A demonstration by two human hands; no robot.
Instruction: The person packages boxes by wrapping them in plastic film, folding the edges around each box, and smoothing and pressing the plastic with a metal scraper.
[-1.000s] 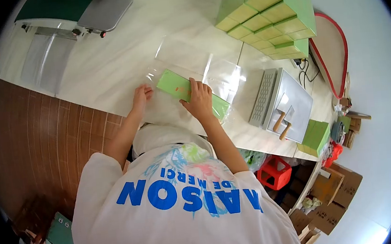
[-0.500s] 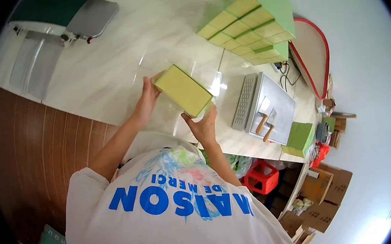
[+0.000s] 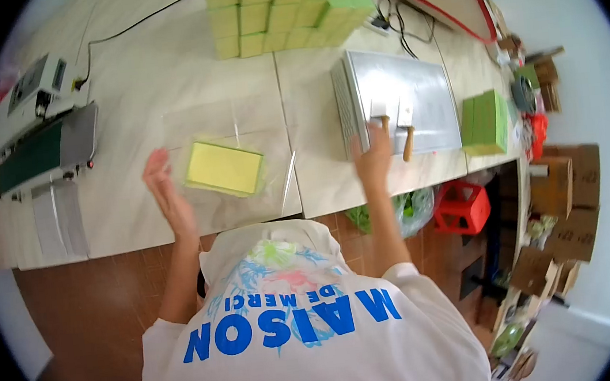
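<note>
A yellow-topped box [image 3: 224, 169] is seen just left of the frame's centre, laid flat on a pale table [image 3: 129, 82]. It is surrounded by clear film [image 3: 199, 123], marked by creases and bright glints; whether the film is wrapped over the box cannot be told.

The box's long axis is set roughly left to right across the frame, the right end angled a little toward the bottom. The broad yellow face is turned upward, and green is shown along the edges.

By its look, the box can be judged light and fairly stiff, with corners that might be dented if squeezed hard; the film is likely slippery and limp. A hold is best taken at the two short ends, or across the narrow width.

The left hand [image 3: 169, 192] is held just left of the box, apart from it, fingers extended and nothing gripped. The right hand [image 3: 374, 156], blurred, is placed right of centre at the near left corner of a metal case [image 3: 424, 91], close to two wooden-handled scrapers [image 3: 408, 142]; whether anything is pinched cannot be told.
</note>
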